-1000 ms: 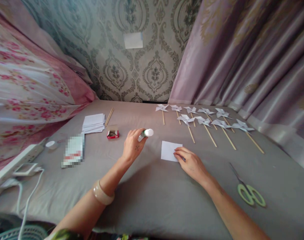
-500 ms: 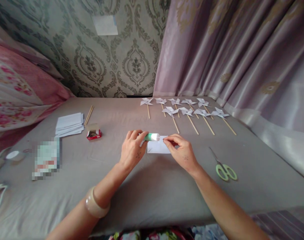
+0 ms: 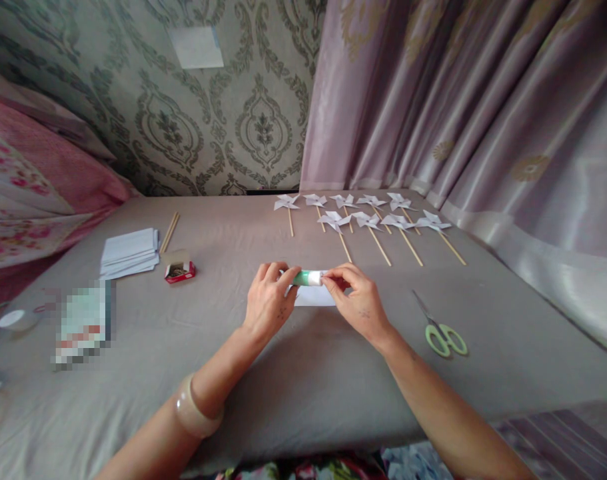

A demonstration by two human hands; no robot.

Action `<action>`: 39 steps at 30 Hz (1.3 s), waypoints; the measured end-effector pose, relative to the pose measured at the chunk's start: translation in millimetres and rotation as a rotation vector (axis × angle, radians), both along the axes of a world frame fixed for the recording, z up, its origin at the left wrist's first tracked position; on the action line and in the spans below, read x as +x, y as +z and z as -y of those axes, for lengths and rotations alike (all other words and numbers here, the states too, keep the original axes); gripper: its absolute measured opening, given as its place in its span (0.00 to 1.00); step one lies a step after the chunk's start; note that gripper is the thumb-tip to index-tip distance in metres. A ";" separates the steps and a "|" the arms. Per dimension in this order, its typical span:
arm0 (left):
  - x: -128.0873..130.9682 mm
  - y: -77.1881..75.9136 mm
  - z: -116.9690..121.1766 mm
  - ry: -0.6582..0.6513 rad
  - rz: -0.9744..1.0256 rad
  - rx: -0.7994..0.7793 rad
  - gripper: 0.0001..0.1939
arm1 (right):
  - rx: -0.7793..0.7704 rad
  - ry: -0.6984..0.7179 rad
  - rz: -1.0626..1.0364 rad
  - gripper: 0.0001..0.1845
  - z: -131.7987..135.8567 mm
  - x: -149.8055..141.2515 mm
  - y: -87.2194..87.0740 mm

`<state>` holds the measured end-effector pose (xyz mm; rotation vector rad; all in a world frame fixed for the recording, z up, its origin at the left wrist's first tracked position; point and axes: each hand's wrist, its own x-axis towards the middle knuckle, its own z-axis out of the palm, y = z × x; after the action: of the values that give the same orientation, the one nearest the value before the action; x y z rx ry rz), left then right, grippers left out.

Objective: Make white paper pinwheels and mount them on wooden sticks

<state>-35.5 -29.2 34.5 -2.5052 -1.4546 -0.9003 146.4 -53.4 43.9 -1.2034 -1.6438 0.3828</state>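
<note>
My left hand (image 3: 268, 300) is closed around the green body of a glue stick (image 3: 306, 278), which lies sideways above the grey cloth. My right hand (image 3: 356, 300) pinches the stick's white cap end with thumb and fingers. Beneath both hands lies a small white paper rectangle (image 3: 313, 297), partly hidden by them. A pale bangle sits on my left wrist.
Several white paper pinwheels (image 3: 366, 217) on wooden sticks lie in rows at the back right. Green-handled scissors (image 3: 440, 333) lie to the right. A paper stack (image 3: 129, 252), loose sticks (image 3: 169, 230), a small red box (image 3: 179, 270) and a tape roll (image 3: 14, 320) are on the left.
My right hand left the paper and came up to grip the glue stick's cap end. My left hand turned the stick sideways over the paper. The view shifted to the right.
</note>
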 end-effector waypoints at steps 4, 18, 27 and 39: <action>1.0 -0.3 0.5 -0.012 -0.008 0.008 0.13 | 0.027 -0.024 0.022 0.06 -0.4 2.5 -0.8; 3.6 -0.3 2.8 -0.082 -0.044 -0.085 0.13 | 0.055 -0.128 0.169 0.06 4.3 4.9 1.3; 0.2 -6.2 1.8 -0.135 -0.023 -0.121 0.14 | 0.068 -0.166 0.184 0.05 2.2 9.4 -2.7; -5.9 -10.7 1.9 -0.185 0.060 -0.177 0.14 | 0.097 -0.251 0.101 0.05 -3.6 21.2 -3.0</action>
<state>-41.3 -31.1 23.9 -2.8041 -1.3937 -0.9189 167.6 -49.8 40.9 -1.3537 -1.5541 0.0850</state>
